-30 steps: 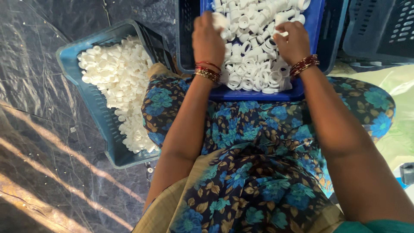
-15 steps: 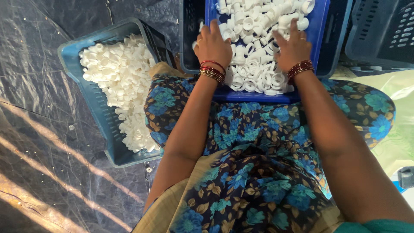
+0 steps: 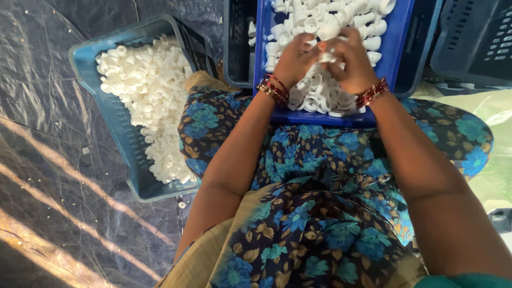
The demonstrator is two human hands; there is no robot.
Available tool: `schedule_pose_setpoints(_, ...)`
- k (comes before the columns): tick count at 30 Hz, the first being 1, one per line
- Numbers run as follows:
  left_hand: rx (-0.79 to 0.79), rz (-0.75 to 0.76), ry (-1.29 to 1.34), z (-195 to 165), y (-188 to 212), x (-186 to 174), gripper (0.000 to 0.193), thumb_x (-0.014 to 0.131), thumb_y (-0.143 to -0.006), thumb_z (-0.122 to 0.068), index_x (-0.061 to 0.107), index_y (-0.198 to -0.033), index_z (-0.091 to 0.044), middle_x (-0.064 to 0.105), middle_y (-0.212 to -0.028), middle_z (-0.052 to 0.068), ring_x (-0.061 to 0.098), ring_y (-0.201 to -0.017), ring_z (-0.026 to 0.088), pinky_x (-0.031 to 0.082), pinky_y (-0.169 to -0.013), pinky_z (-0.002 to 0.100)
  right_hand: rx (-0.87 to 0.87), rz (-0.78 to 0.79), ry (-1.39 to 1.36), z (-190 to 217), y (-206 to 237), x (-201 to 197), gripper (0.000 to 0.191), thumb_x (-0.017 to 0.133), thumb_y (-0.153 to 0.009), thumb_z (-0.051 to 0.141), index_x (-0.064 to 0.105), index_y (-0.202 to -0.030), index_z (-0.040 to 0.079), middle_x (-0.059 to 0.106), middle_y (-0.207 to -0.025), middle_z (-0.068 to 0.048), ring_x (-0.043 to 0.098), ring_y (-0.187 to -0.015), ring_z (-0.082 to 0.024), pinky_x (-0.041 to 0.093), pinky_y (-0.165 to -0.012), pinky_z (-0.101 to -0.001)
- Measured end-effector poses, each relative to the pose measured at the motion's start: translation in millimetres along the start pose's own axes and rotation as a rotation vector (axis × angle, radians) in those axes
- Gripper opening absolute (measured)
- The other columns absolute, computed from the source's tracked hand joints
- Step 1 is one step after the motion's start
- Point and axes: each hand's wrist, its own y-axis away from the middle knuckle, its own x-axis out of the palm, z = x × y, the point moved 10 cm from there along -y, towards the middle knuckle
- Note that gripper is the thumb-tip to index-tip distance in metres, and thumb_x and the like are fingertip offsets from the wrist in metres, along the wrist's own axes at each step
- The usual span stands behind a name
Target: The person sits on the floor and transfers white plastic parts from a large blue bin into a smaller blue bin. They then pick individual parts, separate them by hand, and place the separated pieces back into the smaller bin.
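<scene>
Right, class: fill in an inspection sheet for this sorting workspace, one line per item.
Surface: dark plastic sheet on the floor, sun-streaked.
Job's things: blue tray on the lap, full of small white plastic pieces.
Clutter: light-blue crate of white caps beside the left knee; one loose cap on the sheet.
Grips: left hand and right hand close together over the pieces, fingers curled; contents unclear.
Cables: nothing seen.
Surroundings: dark crates beyond the tray.
</scene>
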Motion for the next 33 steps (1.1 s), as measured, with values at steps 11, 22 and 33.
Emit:
schedule_pose_setpoints(11,-0.359,-0.024,0.707,36.5,6.5,2.6,0.042,0.069,-0.091,-0.025,0.054,-0.123,-0.003,0.069,-0.099,0.013,0.072,-0.073,0.018,0.060,-0.059,0.032,0.123,0.082,-0.304,-2.7,6.9,29.3,0.040,0.066,-0.101,-0.006,0.050,-0.136,0.007,0.067,-0.111,-0.010,0.069,-0.091,-0.017,0.056,-0.077,-0.0316)
schedule_pose_setpoints(22,-0.213,-0.255,0.605,21.4,2.7,-35.8,0.051,0.071,-0.093,-0.035,0.055,-0.129,-0.003,0.071,-0.094,0.011,0.073,-0.077,0.017,0.052,-0.060,0.028,0.217,0.283,0.324,-10.6,9.2,37.7,0.035,0.074,-0.100,0.036,0.060,-0.108,0.006,0.066,-0.094,-0.013,0.070,-0.083,-0.027,0.057,-0.072,-0.0398)
schedule_pose_setpoints(33,-0.237,0.007,0.578,2.7,7.5,-11.4,0.049,0.067,-0.097,-0.038,0.055,-0.135,-0.009,0.068,-0.102,0.005,0.070,-0.091,0.014,0.055,-0.077,0.032,0.360,0.172,-0.033,-40.2,3.1,12.8,0.042,0.084,-0.088,0.028,0.065,-0.120,0.008,0.064,-0.119,-0.002,0.068,-0.097,-0.019,0.059,-0.076,-0.0341)
